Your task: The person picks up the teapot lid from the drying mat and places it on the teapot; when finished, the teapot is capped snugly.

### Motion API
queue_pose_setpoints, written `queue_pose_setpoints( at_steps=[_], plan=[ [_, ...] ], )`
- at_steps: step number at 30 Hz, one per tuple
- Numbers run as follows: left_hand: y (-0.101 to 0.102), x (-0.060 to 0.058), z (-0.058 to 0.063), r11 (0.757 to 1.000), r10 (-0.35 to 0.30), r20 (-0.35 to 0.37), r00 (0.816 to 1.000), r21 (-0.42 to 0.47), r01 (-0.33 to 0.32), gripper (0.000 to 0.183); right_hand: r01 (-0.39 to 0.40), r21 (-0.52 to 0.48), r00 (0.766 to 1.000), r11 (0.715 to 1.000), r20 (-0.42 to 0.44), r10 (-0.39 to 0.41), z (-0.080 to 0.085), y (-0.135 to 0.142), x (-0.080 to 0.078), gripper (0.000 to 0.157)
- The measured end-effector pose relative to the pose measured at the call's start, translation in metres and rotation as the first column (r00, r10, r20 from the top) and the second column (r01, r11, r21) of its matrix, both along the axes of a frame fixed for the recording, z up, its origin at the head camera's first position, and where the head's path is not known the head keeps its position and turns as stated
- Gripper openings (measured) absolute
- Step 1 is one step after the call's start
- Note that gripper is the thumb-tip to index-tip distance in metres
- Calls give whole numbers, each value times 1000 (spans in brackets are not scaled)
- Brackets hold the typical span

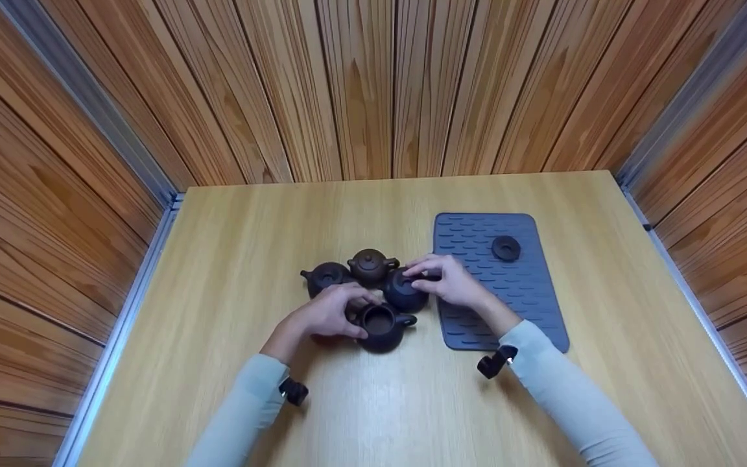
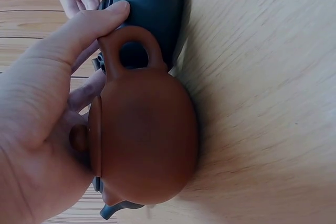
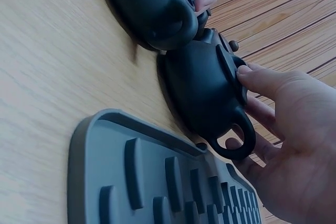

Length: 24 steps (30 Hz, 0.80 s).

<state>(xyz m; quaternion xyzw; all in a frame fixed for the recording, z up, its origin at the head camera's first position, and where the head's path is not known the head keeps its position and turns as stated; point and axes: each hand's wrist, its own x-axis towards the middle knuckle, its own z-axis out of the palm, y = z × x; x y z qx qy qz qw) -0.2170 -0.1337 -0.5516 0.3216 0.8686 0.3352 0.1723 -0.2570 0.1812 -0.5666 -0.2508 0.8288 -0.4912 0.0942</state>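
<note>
My left hand [image 1: 329,312] holds a dark lidless teapot [image 1: 383,342] at its rim, thumb on the near side and fingers across the far side. Under that palm, a reddish-brown teapot [image 2: 152,137] with its lid on stands on the table, mostly hidden in the head view. My right hand [image 1: 452,283] reaches over a black teapot [image 1: 406,299] just behind the lidless one. Thumb and fingers pinch its lid [image 3: 229,73] at the top, and the lid sits at the pot's mouth. Other fingers are near the loop handle [image 3: 247,145].
Behind my hands stand a dark teapot [image 1: 325,275] at left and a brown lidded teapot [image 1: 370,264], close together. A grey ridged mat [image 1: 477,324] lies to the right, bearing a loose dark lid [image 1: 506,248]. Wood-panelled walls [image 1: 367,97] surround the table [image 1: 218,259].
</note>
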Motion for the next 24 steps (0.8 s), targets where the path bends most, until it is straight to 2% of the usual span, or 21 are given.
queue_pose_setpoints(
  at_steps=[7, 14, 24],
  plan=[
    [-1, 0, -1, 1000, -7, 19, 1000, 2, 7, 58, 17, -36, 1000, 999, -1, -17, 2, 9, -1, 31],
    [0, -1, -1, 1000, 0, 26, 1000, 7, 0, 57, 74, -62, 997, 995, 4, -74, 7, 26, -6, 34],
    [0, -1, -2, 1000, 3, 0, 1000, 0, -3, 57, 178, -13, 983, 984, -37, -178, 9, 59, -8, 35]
  ],
)
